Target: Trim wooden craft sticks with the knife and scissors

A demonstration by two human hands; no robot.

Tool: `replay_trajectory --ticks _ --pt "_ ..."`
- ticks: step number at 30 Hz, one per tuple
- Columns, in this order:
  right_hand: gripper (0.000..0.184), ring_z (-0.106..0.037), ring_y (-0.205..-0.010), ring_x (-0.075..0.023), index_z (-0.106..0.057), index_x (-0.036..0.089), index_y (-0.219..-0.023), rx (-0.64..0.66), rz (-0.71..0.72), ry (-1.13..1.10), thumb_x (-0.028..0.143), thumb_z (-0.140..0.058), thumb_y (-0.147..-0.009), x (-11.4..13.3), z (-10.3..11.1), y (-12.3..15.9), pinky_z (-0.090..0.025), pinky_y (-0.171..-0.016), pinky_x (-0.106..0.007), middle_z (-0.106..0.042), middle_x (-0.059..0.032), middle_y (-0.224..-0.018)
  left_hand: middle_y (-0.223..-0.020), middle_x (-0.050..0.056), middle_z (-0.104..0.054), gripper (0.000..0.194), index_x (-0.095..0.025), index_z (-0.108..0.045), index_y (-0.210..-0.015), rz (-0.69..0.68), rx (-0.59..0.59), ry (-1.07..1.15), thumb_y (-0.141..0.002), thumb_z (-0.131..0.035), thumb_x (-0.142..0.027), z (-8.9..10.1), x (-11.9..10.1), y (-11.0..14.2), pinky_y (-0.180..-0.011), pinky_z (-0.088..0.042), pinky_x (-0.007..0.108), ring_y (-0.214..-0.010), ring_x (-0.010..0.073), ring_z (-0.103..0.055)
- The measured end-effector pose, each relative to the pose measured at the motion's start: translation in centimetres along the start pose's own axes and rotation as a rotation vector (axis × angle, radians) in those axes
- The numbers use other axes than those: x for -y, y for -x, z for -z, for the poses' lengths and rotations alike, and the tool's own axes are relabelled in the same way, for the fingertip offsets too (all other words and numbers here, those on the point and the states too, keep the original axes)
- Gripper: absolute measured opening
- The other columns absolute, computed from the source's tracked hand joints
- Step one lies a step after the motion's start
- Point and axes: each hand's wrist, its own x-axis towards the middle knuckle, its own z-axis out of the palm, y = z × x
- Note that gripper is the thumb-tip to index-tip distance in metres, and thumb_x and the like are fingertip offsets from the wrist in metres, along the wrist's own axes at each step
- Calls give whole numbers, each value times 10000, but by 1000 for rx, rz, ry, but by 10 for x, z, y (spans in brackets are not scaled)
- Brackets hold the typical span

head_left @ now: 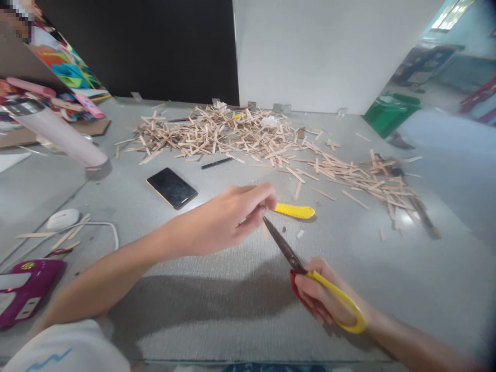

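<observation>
My right hand (325,294) grips a pair of scissors (287,250) with yellow and red handles. Their blades are together and point up and left, the tips close to my left fingertips. Over the middle of the table, my left hand (236,214) has its thumb and fingers pinched together; whatever sits in that pinch is too small to make out. Just beyond those fingers lies a yellow handle (296,210), probably of a cutter, partly hidden by the hand. Small scraps rest on the table near the scissors' blades.
Wooden sticks (205,134) lie heaped along the back, with more sticks (349,173) at right. A phone (172,187), a dark pen (216,163), a pale bottle (62,134), a white mouse-like object (62,219) and a purple power strip (29,289) are at left and centre.
</observation>
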Motion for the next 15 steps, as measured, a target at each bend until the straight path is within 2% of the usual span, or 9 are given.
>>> replay_trajectory --ticks 7,13,15 --pt "666 -331 -326 -54 -430 243 -497 13 33 16 600 -593 -1036 -7 2 -1 -295 -335 -164 -398 71 -392 -935 -25 -666 190 -212 -570 -1112 -29 -9 -6 -1066 -511 -38 1 0 -1 -759 -439 250 -780 114 -595" --pt "716 -346 -261 -84 -475 251 -500 140 46 -171 729 -537 -1028 -17 7 -3 -308 -305 -190 -386 63 -329 -900 -18 -693 156 -212 -609 -1124 -11 20 10 -1084 -510 -99 4 2 -4 -735 -458 263 -753 128 -614" --pt "745 -336 -249 -85 -469 253 -498 135 71 -224 768 -502 -1035 -21 8 -3 -282 -295 -195 -391 56 -324 -870 -20 -700 141 -216 -630 -1129 8 28 23 -1084 -528 -129 5 4 -4 -719 -469 265 -739 134 -633"
